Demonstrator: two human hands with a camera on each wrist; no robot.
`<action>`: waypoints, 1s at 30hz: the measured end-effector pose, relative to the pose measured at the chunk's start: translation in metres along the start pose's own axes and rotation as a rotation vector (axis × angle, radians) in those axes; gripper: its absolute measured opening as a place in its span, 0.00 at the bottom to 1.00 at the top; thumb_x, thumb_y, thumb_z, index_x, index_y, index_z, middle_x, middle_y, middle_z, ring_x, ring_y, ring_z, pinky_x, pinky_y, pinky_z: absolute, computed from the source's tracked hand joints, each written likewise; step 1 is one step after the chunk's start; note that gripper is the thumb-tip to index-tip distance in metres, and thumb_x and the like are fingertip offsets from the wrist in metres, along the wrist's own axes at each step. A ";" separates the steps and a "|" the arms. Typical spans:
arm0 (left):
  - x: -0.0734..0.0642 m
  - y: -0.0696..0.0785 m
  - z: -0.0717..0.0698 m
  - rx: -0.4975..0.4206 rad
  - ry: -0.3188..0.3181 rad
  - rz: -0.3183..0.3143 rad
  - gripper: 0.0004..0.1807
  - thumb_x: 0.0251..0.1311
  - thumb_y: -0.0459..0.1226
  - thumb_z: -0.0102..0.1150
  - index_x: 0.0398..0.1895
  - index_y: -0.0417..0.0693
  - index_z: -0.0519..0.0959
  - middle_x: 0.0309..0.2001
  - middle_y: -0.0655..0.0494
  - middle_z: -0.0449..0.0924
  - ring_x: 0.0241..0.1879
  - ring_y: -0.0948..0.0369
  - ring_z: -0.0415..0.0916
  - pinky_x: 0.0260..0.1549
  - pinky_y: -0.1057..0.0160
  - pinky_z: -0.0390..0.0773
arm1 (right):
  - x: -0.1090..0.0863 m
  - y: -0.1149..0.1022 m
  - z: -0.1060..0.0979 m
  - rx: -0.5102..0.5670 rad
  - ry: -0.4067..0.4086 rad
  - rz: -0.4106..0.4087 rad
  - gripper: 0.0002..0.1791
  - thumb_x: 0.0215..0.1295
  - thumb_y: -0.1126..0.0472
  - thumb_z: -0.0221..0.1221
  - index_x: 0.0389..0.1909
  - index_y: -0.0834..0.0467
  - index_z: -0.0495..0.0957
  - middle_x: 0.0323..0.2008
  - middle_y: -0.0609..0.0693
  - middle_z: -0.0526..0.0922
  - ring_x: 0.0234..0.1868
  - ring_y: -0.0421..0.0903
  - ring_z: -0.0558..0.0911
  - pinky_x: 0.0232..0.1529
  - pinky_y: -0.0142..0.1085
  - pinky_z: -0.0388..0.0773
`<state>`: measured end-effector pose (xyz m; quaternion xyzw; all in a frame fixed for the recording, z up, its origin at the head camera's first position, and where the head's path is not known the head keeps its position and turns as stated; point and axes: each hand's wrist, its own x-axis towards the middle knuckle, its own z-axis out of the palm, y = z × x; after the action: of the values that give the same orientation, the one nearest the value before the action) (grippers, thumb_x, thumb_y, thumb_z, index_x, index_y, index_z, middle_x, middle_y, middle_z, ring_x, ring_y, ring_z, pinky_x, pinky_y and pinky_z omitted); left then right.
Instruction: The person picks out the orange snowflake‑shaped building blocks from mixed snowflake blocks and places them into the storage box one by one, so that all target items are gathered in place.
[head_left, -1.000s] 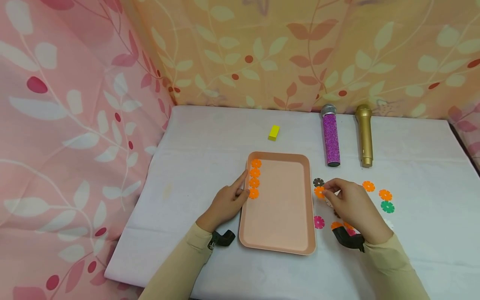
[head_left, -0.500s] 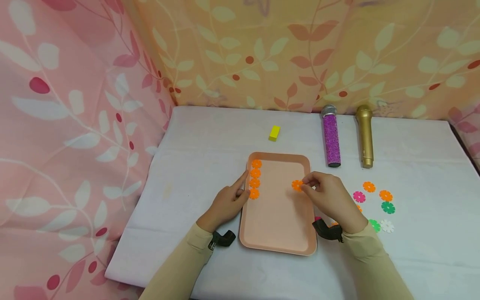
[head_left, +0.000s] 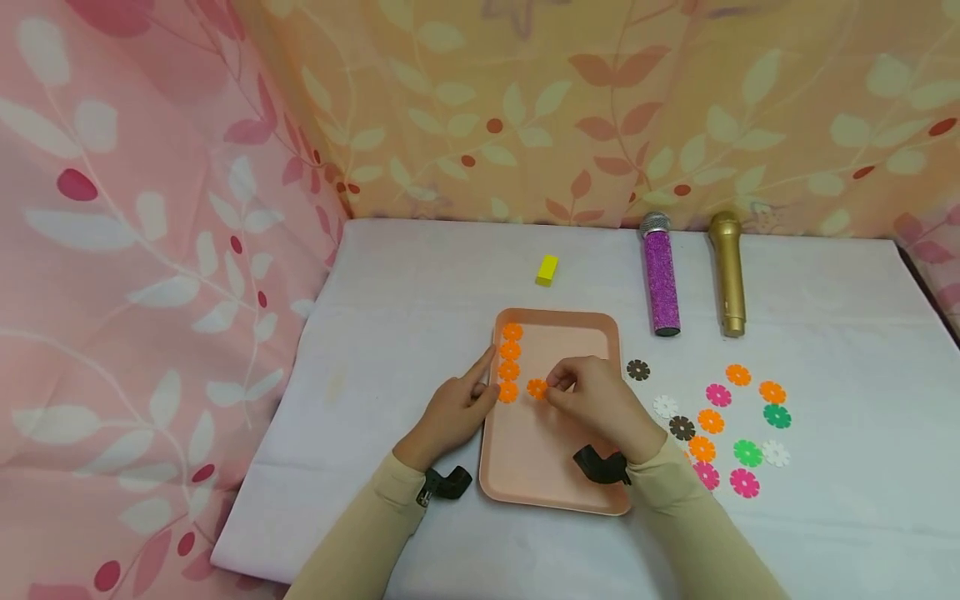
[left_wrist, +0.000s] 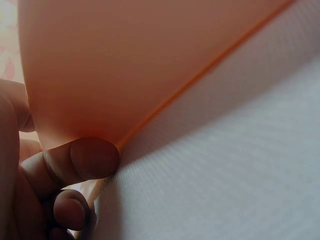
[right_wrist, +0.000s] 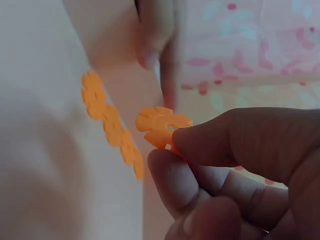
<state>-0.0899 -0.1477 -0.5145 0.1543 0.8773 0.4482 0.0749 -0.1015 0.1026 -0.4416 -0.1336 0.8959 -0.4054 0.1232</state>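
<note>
My right hand (head_left: pixel 603 404) pinches an orange notched plastic disc (head_left: pixel 537 389) between thumb and fingers, over the left part of a pale peach tray (head_left: pixel 555 467). In the right wrist view the held disc (right_wrist: pixel 160 125) is tilted, its petal-like edge pointing away from the fingertips. Several more orange discs (head_left: pixel 509 371) form a column along the tray's left side, right beside the held one. My left hand (head_left: pixel 450 412) holds the tray's left rim, its index finger lying along the edge. In the left wrist view curled fingers (left_wrist: pixel 95 157) touch the tray's outer wall (left_wrist: pixel 125 75).
Loose notched discs in orange, pink (head_left: pixel 745 483), green (head_left: pixel 777 416), white (head_left: pixel 665 407) and dark brown (head_left: pixel 638 370) lie right of the tray. Behind stand out a yellow block (head_left: pixel 547 271), a purple glittery microphone (head_left: pixel 662 279) and a gold microphone (head_left: pixel 729 275).
My right hand has carried the orange disc left from the loose discs, across the tray's right rim, to near the orange column. My left hand stays at the tray's left rim.
</note>
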 end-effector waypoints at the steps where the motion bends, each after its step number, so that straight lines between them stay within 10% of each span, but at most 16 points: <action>1: 0.000 0.000 0.000 0.003 0.004 -0.001 0.35 0.79 0.44 0.50 0.85 0.58 0.56 0.14 0.67 0.60 0.13 0.71 0.47 0.18 0.67 0.51 | 0.002 -0.001 0.004 -0.005 -0.005 -0.004 0.03 0.60 0.64 0.67 0.33 0.59 0.87 0.28 0.46 0.85 0.31 0.43 0.78 0.32 0.35 0.75; 30: 0.000 -0.003 0.001 0.027 0.012 0.017 0.35 0.78 0.42 0.51 0.85 0.57 0.56 0.14 0.68 0.59 0.14 0.72 0.47 0.19 0.67 0.51 | 0.019 0.010 0.052 0.019 -0.158 -0.008 0.06 0.62 0.64 0.66 0.25 0.54 0.86 0.23 0.42 0.82 0.27 0.42 0.78 0.33 0.34 0.77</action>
<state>-0.0905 -0.1483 -0.5171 0.1602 0.8824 0.4378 0.0638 -0.1038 0.0664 -0.4850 -0.1676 0.8791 -0.4024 0.1930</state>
